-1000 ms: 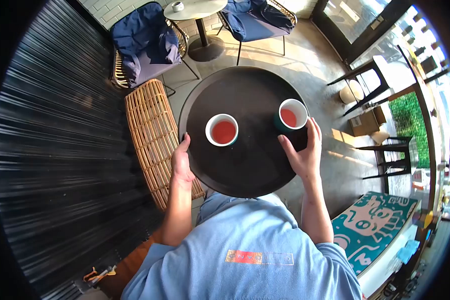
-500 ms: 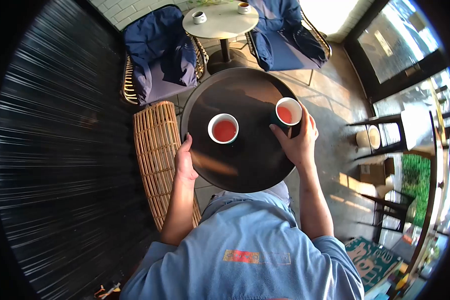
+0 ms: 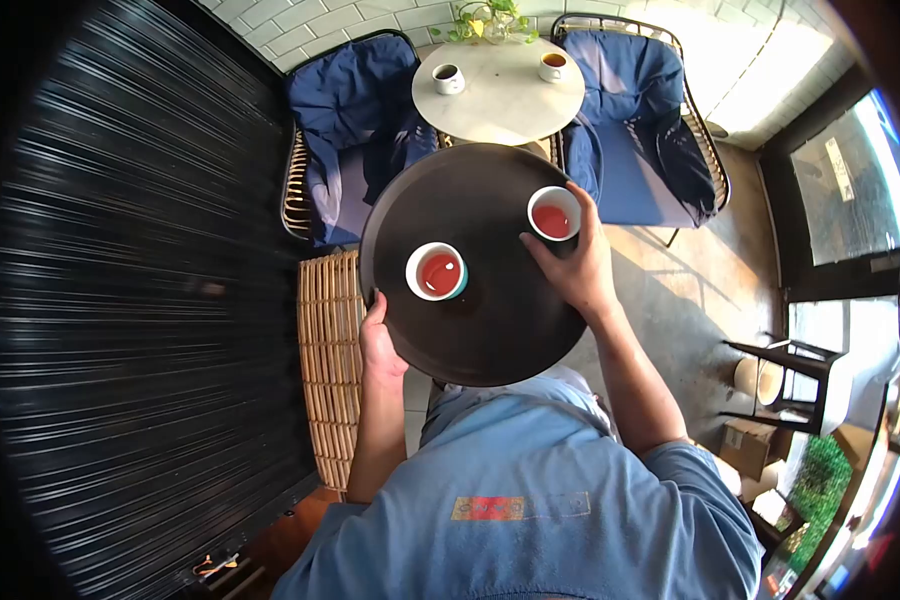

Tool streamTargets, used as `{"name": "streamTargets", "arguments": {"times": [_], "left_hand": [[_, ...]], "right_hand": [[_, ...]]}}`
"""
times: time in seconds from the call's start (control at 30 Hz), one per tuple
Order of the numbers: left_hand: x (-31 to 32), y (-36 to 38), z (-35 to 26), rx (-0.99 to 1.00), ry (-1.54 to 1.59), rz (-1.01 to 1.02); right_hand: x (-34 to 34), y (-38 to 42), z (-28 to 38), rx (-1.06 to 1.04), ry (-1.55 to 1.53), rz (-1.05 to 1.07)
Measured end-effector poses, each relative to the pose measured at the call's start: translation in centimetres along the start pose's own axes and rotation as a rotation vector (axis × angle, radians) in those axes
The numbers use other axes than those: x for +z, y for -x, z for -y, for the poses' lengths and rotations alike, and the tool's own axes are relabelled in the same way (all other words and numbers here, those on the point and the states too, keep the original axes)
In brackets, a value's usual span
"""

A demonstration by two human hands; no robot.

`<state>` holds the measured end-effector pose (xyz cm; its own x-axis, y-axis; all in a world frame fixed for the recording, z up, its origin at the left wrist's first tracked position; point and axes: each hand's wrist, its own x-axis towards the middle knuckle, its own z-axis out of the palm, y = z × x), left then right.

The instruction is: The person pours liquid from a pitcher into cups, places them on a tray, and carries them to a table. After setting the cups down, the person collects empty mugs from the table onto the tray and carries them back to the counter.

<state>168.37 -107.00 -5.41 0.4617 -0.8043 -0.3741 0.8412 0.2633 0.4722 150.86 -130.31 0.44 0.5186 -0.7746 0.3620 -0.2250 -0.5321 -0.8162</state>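
Observation:
A round dark brown serving tray (image 3: 500, 335) is held level in front of my body. My left hand (image 3: 381, 345) grips its left edge, thumb up over the rim and the other fingers hidden underneath. On the tray's left half stands a cup (image 3: 436, 271) with a white inside, a green outside and a red drink in it. A second cup (image 3: 554, 213) with the same red drink is at the upper right of the tray. My right hand (image 3: 584, 265) is closed round that cup, thumb on the near side and fingers along its right.
Beyond the tray is a round pale table (image 3: 500, 108) with a cup of dark drink (image 3: 448, 80), a cup of amber drink (image 3: 553, 67) and a plant (image 3: 488, 22). Blue-cushioned chairs (image 3: 355, 130) flank it. A rattan bench (image 3: 328, 350) and black ribbed wall (image 3: 150, 320) lie left; stools (image 3: 795, 375) right.
The table and chairs have come closer and lower in view. The right cup and my right hand have shifted slightly left on the tray; the left cup sits a little lower and further left.

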Motion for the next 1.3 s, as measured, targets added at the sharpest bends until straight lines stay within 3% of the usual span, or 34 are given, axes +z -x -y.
{"name": "streamTargets", "arguments": {"times": [0.17, 0.27, 0.43, 0.53, 0.57, 0.7, 0.83, 0.93, 1.07, 1.3], "left_hand": [[0.2, -6.2, -2.5, 0.029, -0.032, -0.054], [0.1, -11.6, -4.7, 0.087, -0.033, -0.077], [0.6, -17.8, -8.6, 0.118, 0.033, -0.117], [-0.5, -20.6, -10.8, 0.188, 0.010, -0.224], [-0.5, -21.2, -11.7, 0.191, -0.013, -0.226], [-1.5, -22.7, -13.6, 0.243, 0.100, -0.241], [-0.5, -22.7, -14.6, 0.294, 0.083, -0.416], [1.3, -22.8, -14.3, 0.423, 0.046, -0.481], [3.0, -22.8, -13.5, 0.471, 0.113, -0.449], [5.7, -23.0, -11.3, 0.545, 0.141, -0.618]], "right_hand": [[3.4, -7.2, -1.8, 0.015, -0.008, 0.058], [4.8, -12.6, -1.9, 0.006, -0.123, -0.036], [5.4, -20.9, -2.5, 0.059, -0.044, -0.123], [6.2, -24.4, -7.2, -0.014, 0.087, -0.175], [6.4, -25.0, -8.0, 0.093, 0.092, -0.159], [8.5, -27.1, -15.1, 0.081, 0.299, -0.100], [12.0, -28.8, -19.3, 0.219, 0.318, 0.033], [14.8, -30.0, -23.3, 0.185, 0.281, 0.110], [18.0, -31.5, -27.5, 0.178, 0.222, 0.236], [21.3, -33.2, -31.2, 0.115, 0.245, 0.391]]}}
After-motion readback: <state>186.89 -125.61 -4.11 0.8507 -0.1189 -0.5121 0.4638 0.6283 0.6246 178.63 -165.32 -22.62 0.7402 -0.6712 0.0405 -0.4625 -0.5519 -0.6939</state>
